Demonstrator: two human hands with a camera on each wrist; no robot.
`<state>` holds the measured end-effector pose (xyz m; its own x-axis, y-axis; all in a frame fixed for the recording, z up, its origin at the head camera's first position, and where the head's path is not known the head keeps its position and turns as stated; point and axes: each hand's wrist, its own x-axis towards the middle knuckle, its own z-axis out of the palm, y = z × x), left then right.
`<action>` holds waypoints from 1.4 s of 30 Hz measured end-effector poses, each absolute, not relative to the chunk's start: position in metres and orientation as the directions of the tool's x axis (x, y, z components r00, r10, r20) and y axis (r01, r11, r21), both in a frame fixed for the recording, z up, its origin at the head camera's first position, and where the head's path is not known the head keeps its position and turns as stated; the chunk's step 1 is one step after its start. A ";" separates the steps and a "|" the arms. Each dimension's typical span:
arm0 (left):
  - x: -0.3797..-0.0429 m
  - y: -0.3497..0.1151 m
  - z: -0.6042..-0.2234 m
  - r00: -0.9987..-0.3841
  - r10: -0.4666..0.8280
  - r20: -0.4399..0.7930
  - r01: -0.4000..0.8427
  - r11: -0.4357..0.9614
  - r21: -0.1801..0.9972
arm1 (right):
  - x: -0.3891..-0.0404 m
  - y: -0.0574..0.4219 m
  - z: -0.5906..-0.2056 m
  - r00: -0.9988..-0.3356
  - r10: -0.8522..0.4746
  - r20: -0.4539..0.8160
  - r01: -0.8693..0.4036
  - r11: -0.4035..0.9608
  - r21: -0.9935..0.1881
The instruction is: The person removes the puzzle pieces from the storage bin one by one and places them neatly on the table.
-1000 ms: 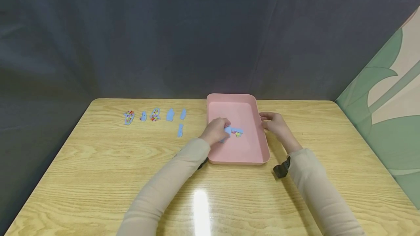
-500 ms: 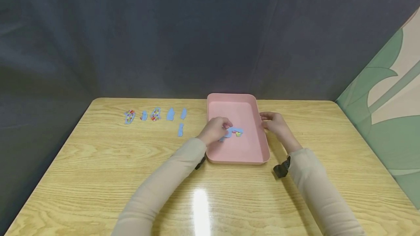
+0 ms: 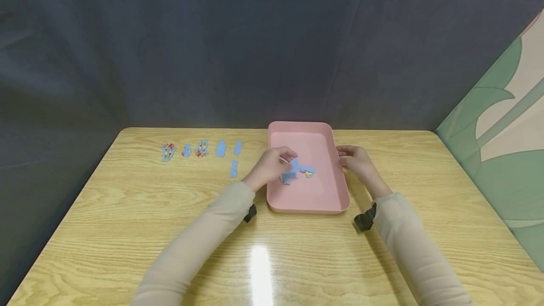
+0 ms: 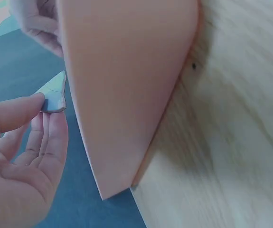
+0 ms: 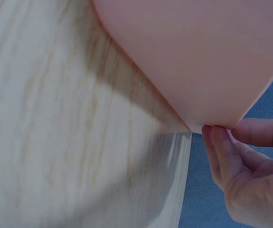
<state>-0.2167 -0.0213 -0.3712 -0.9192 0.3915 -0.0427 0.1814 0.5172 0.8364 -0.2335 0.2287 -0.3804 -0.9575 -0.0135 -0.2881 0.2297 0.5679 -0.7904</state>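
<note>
Over the pink tray (image 3: 318, 197), my left hand (image 3: 270, 166) pinches a flat light-blue piece (image 4: 54, 97) between thumb and fingertips. In the left wrist view this piece has a pointed corner, a thin line across its face and a dark edge. Below the hand, in the tray, lie more flat pieces: a blue one (image 3: 308, 169) and a yellow-and-pink patterned one (image 3: 308, 174). My right hand (image 3: 354, 158) is at the tray's right side, thumb and fingertips holding its rim, as the right wrist view shows.
Left of the tray, on the wooden table (image 3: 127, 230), lie several flat irregular pieces: patterned ones (image 3: 168, 151), plain blue ones (image 3: 220, 148) and a narrow blue one (image 3: 233, 168). A dark curtain (image 3: 238, 51) hangs behind the table; a green-and-beige leaf-patterned panel (image 3: 501, 145) stands at the right.
My left hand has lifted and drawn back slightly left with the light-blue piece, which has tilted up from the pieces in the tray. My right hand has stayed at the tray's side.
</note>
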 end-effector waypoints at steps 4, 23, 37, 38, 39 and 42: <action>-0.216 -0.032 -0.369 -0.933 0.357 -0.041 0.159 0.514 0.843 | -0.234 0.229 -0.380 -0.958 -0.011 -0.287 0.229 0.572 -0.787; -0.213 -0.107 -0.367 -0.970 0.237 -0.056 0.078 0.519 0.851 | -0.232 0.230 -0.380 -0.957 -0.012 -0.290 0.234 0.561 -0.794; -0.217 -0.155 -0.383 -0.983 0.130 -0.133 -0.040 0.547 0.836 | -0.234 0.228 -0.379 -0.953 -0.013 -0.304 0.246 0.553 -0.796; -0.218 -0.158 -0.384 -0.983 0.120 -0.140 -0.052 0.548 0.835 | -0.234 0.228 -0.379 -0.952 -0.013 -0.305 0.247 0.554 -0.795; -0.218 -0.160 -0.386 -0.983 0.114 -0.141 -0.056 0.546 0.836 | -0.234 0.228 -0.379 -0.952 -0.013 -0.306 0.247 0.555 -0.794; -0.219 -0.166 -0.389 -0.983 0.095 -0.157 -0.082 0.539 0.838 | -0.233 0.228 -0.379 -0.952 -0.017 -0.304 0.244 0.553 -0.796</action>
